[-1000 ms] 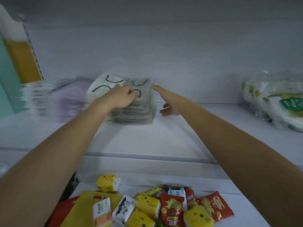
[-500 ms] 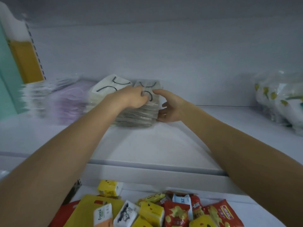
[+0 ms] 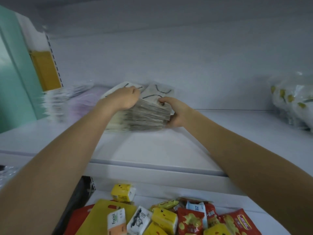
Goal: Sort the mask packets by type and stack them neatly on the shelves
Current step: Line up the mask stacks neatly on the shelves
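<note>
A thick stack of grey mask packets (image 3: 147, 116) sits at the back of the white shelf (image 3: 152, 146). My left hand (image 3: 124, 99) lies curled over its top left edge, fingers bent onto the packets. My right hand (image 3: 176, 112) grips the stack's right end, thumb on top and fingers under the side. Behind the left hand a stack of white mask packets (image 3: 118, 87) is partly hidden. Further left lie lilac mask packets (image 3: 81, 104) and a blurred pile of clear-wrapped packets (image 3: 55, 102).
A bag of printed tissue rolls (image 3: 293, 100) fills the shelf's right end. On the lower shelf lie yellow tissue packs (image 3: 123, 192), red snack bags (image 3: 191, 223) and a yellow flat pack (image 3: 105, 214). A green panel (image 3: 15, 73) closes off the left.
My right hand went from flat beside the grey stack to gripping its right end. My left hand stayed on top. The view shifted left and nearer.
</note>
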`<state>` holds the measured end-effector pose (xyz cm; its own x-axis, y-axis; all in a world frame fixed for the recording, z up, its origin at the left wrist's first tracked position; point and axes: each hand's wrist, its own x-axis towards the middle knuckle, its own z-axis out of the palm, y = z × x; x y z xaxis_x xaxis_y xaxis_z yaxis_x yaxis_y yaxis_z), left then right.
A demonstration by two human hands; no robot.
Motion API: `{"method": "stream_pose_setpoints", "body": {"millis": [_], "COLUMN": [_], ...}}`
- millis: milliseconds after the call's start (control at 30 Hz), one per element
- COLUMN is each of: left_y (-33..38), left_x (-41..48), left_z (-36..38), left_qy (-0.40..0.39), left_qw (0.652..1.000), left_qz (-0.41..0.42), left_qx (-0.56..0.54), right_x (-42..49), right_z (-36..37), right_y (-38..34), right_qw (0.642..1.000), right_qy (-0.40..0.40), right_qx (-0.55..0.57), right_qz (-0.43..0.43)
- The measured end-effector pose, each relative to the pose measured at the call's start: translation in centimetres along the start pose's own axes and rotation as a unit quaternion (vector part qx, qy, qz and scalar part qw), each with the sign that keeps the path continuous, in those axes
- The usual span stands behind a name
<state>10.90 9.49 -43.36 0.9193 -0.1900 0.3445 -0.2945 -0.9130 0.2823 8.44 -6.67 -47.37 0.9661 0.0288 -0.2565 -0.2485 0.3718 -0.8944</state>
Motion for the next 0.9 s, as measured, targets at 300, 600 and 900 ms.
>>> {"method": "stream_pose_setpoints", "body": {"millis": [300, 600, 900], "left_y": [-4.0, -3.2, 0.2], "left_x": [0.5, -0.7, -3.3], "left_z": [-0.4, -0.8, 0.1], "left_qy": [-0.044, 0.135, 0.094], "left_qw": [0.993, 0.984, 0.984], "left_qz": [0.033, 0.116, 0.120], "left_qx": [0.105, -0.020, -0.089], "right_x": [1.9, 1.7, 0.2], "right_z": [0.3, -0.2, -2.1], "right_y": [0.3, -0.6, -1.6], "right_qw": [0.993, 0.996, 0.997], "right_qy": [-0.028, -0.009, 0.024], "right_qx": [-0.110, -0.092, -0.077], "right_qz": [-0.020, -0.020, -0.018]}}
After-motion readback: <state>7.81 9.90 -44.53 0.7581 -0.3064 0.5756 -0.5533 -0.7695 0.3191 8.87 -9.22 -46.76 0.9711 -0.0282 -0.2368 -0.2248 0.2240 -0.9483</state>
